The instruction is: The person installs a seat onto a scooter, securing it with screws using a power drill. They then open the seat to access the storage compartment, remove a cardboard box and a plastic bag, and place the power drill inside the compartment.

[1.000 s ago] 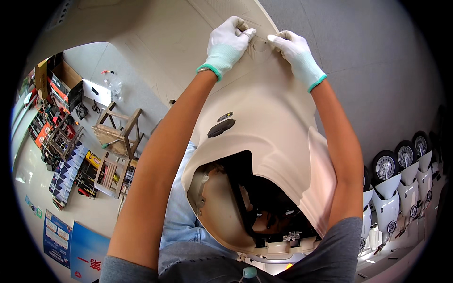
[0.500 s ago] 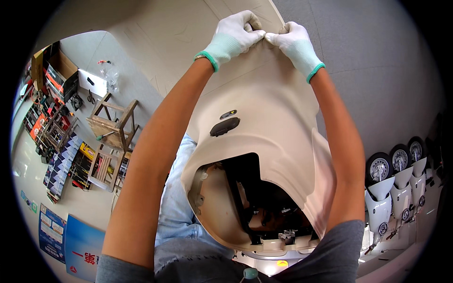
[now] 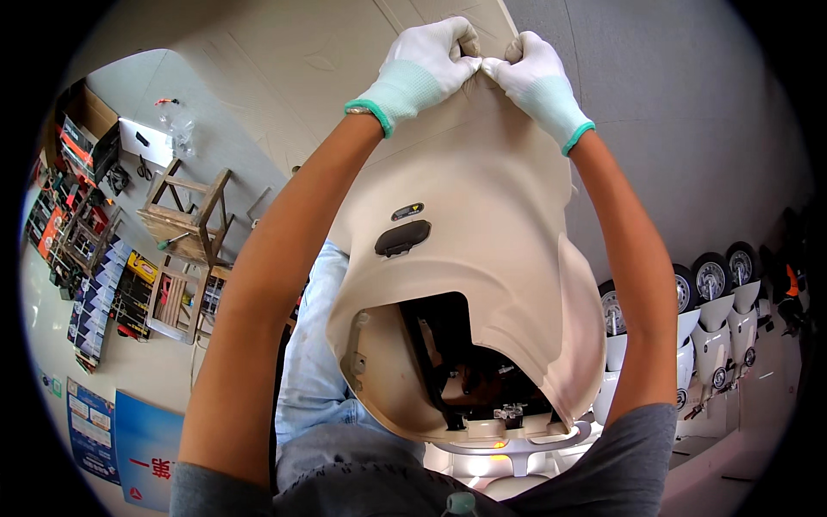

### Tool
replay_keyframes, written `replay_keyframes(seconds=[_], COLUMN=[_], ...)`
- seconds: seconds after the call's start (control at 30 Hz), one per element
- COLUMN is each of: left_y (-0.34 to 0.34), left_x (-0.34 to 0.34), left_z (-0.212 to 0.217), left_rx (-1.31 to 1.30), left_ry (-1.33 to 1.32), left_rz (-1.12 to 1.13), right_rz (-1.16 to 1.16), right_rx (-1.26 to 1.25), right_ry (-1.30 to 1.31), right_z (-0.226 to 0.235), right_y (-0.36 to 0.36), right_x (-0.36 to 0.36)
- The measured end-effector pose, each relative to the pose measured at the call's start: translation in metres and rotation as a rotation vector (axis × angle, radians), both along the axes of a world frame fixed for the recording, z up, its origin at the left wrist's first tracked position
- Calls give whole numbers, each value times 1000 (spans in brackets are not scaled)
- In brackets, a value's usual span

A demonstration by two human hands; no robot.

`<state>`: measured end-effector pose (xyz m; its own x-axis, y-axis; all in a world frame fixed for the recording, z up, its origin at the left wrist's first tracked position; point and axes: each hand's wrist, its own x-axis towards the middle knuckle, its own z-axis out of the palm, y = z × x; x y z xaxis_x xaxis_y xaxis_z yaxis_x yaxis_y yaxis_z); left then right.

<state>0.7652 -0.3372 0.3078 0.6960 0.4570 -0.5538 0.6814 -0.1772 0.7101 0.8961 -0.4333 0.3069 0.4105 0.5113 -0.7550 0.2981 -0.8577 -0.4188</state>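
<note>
In front of me stands a cream-coloured scooter body (image 3: pixel 482 189), with a dark oval fitting (image 3: pixel 403 239) on it and a large opening showing black parts inside. Both my arms stretch out over its far end. My left hand (image 3: pixel 424 69), in a white and mint glove, has its thumb and fingers pinched together. Close beside it my right hand (image 3: pixel 536 86), in a matching glove, is also curled into a pinch, the two thumb tips almost meeting. Whatever lies between the fingers is too small or hidden to name.
A wooden stool (image 3: pixel 191 215) stands on the left, a tool-strewn row of boxes (image 3: pixel 95 293) beyond it. Scissors (image 3: pixel 144 168) lie near an open carton. At the right, several pale scooters (image 3: pixel 713 332) with black wheels line up.
The view has shifted slightly, so the stool and scooter body sit further left and more parked wheels show. My hands keep nearly the same pinched pose over the body's far end.
</note>
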Motion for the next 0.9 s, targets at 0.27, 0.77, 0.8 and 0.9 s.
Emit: replay_keyframes(seconds=[0.27,0.77,0.8,0.9], left_y=[-27,-49,-49,-57], left_x=[-17,6,7,2], left_z=[1,5,6,5], left_rx=[264,430,428,387], left_ry=[-295,23,40,-13], left_rz=[69,91,90,-13], right_rz=[-450,-302,-318,-306], right_rx=[409,627,624,520], right_ry=[-31,27,28,-77], right_z=[-4,1,0,9], right_y=[-32,-53,-52,-44], right_x=[-33,-32,-34,-43])
